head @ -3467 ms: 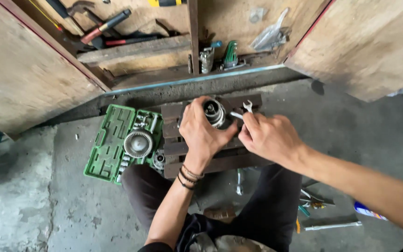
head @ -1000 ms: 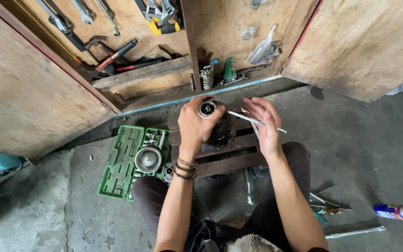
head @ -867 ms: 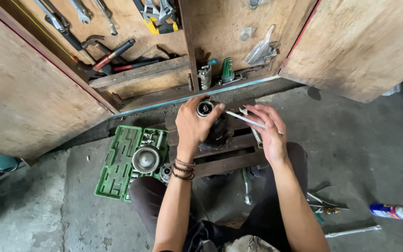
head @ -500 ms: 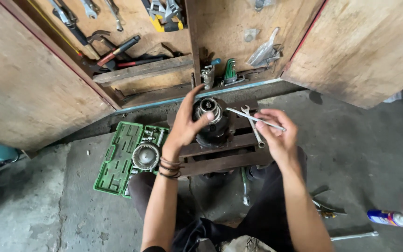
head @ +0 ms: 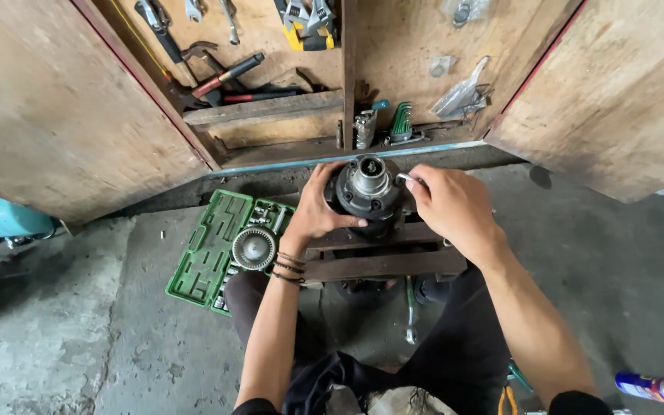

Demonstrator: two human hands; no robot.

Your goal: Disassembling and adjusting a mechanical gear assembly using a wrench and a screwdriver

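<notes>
A dark round metal part [head: 369, 194] with a shiny hub on top stands on a low wooden stool [head: 382, 261] in front of me. My left hand [head: 318, 212] grips the part's left side. My right hand [head: 449, 206] is closed on a slim metal wrench [head: 407, 180], whose end shows at the part's right edge; the rest of the tool is hidden under my fingers.
An open green socket case [head: 220, 244] lies on the concrete floor at left, with a round toothed metal disc [head: 253, 248] on it. An open wooden cabinet [head: 286, 84] holds hung hand tools. A spray can [head: 649, 386] lies at bottom right, a wrench [head: 409, 307] under the stool.
My right hand has come in from the right and brought the wrench down against the part's side. My left hand has slid lower around the part. The view has tilted slightly.
</notes>
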